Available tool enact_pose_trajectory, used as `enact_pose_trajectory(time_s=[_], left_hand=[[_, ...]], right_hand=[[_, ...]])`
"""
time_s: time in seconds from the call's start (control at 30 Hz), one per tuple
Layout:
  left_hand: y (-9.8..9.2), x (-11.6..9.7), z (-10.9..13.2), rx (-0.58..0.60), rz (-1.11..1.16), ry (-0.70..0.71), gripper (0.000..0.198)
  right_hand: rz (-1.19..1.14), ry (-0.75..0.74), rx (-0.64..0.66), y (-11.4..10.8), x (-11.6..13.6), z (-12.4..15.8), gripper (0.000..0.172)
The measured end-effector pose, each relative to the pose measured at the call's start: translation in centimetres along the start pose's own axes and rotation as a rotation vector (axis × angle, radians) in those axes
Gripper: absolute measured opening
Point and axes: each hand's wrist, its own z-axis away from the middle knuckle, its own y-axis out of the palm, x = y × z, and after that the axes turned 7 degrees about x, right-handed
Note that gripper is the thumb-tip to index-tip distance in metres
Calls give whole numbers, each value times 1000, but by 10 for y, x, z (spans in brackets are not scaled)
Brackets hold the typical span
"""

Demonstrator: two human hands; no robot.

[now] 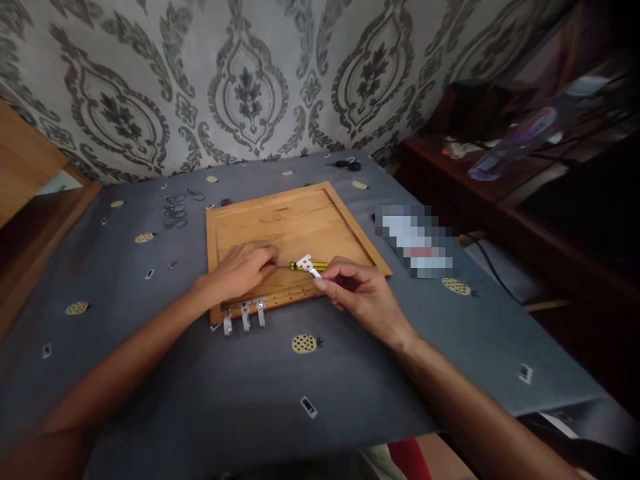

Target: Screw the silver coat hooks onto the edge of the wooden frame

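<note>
Your left hand (245,268) lies on the flat, brown wooden board (295,227), its grip too hidden to tell. Over the board's near half, your right hand (357,290) pinches a silver, plate-headed metal bracket (305,263), long axis slanting, head toward the board's far left.

Dim light, R side v. dark, edges soft & stretched.

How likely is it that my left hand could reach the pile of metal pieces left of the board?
Probably yes: the pile of metal pieces lies uncovered on the tablecloth, and between it and your left hand I see only the low edge of the wooden board.
</note>
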Motion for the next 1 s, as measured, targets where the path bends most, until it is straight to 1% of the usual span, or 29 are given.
enact_pose_trajectory(time_s=[0.13,0.2,0.3,0.37,0.43,0.47,0.57,0.7,0.83,0.9,1.0], left_hand=[[-2,8,-8,19,-99,-28,12],[-5,15,-10,2,-141,-41,12],[-9,24,-10,-74,-185,-46,13],[-10,30,-10,-144,-194,-36,14],[-8,35,-9,-208,-194,-17,16],[-7,37,-8,-233,-209,-29,18],[-3,38,1,-260,-216,-72,25],[-4,28,27,-304,-77,-117,27],[-8,6,52,-310,55,-113,26],[-9,-6,60,-327,67,-106,26],[-9,-20,65,-389,39,-94,24]], right_hand=[[-35,40,23,-3,-4,-2,29],[-24,46,37,-3,-4,-2,25],[-1,34,57,-1,-3,1,24],[-13,29,82,2,-3,2,30],[-43,56,109,4,-5,2,36],[-68,90,117,4,-7,2,38],[-133,168,133,6,-10,2,42],[-214,213,149,12,-12,4,44],[-273,245,144,17,-15,4,44],[-297,264,141,20,-15,3,44],[-369,289,141,24,-12,4,46]])
